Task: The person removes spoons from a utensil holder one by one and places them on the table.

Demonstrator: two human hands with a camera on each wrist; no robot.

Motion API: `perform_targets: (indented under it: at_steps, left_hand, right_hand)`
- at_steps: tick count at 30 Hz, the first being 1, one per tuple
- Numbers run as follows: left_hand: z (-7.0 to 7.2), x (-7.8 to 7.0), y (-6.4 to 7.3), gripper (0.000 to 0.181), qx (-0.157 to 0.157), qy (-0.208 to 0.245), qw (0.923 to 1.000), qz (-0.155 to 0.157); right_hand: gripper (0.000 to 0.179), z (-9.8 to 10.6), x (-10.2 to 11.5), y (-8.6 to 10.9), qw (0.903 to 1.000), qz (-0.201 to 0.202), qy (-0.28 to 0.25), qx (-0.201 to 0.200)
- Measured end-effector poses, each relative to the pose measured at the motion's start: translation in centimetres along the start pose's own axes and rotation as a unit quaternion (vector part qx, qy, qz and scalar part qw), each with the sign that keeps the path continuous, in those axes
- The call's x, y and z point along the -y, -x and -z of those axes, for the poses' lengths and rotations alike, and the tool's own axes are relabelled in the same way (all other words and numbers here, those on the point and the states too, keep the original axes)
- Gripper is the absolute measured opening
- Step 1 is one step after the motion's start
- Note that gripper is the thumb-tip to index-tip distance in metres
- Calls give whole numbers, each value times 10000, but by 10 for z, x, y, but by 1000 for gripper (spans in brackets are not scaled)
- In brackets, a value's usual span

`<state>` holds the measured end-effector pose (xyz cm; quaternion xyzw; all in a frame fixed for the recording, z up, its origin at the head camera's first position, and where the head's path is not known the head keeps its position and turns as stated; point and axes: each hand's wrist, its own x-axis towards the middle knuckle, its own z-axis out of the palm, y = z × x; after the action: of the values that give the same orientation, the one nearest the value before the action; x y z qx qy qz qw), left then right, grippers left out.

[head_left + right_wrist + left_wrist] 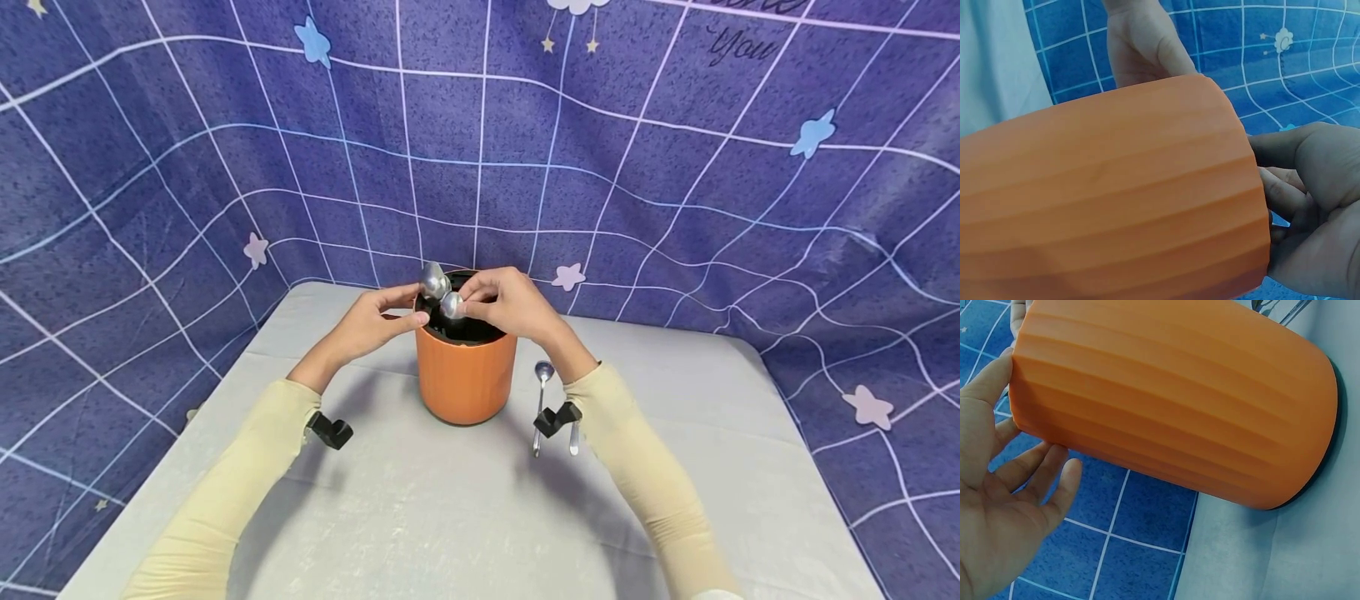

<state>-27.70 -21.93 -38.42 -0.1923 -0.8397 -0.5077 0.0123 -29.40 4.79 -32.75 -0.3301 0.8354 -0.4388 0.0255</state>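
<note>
An orange pot (465, 383) with ribbed sides and a dark inside stands upright at the table's far side. At its mouth my right hand (513, 304) pinches a metal spoon (452, 306) near its bowl; the handle goes down inside, out of sight. Beside it, another shiny spoon (433, 281) sticks up above the rim. My left hand (371, 321) touches the pot's left rim with thumb and fingers extended. In the left wrist view, the fingertips of my left hand (1016, 494) lie along the pot's edge. The right wrist view shows my right hand (1322, 200) at the rim.
On the table right of the pot lies a long-handled spoon (543, 372), partly behind the black wrist mount (557, 419). Another metal handle (574, 439) shows beside it. A purple grid-patterned curtain (525, 167) hangs behind the white-covered table (420, 517).
</note>
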Motion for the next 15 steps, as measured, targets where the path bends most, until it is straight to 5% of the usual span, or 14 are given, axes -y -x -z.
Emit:
perform_targets:
  at_steps: [15]
  left_hand:
    - [1,-1,0,59,-5,5,10000,9]
  right_hand:
    - [10,13,8,-2,9944,-50,-1059,48]
